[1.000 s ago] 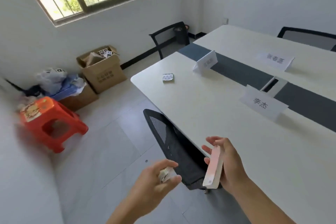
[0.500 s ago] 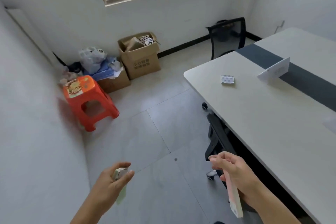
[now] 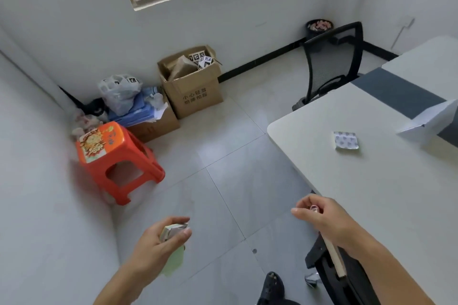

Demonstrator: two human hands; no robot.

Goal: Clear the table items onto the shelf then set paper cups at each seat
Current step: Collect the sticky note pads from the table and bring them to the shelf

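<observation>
My left hand is closed around a small pale green box, held over the floor at the lower middle. My right hand grips a flat pinkish box that hangs down edge-on beside the table's near edge. On the white table lies a small silver blister pack near the corner. A folded white name card stands behind it at the right edge. No shelf or paper cups are in view.
An orange plastic stool stands by the left wall. Cardboard boxes and plastic bags fill the corner under the window. A black mesh chair sits at the table's end, another chair under my right arm. A bin stands in the far corner.
The view has swung left, away from the table and toward the corner and stool. Both hands still hold their boxes; the right hand's box now hangs lower, mostly behind the wrist.
</observation>
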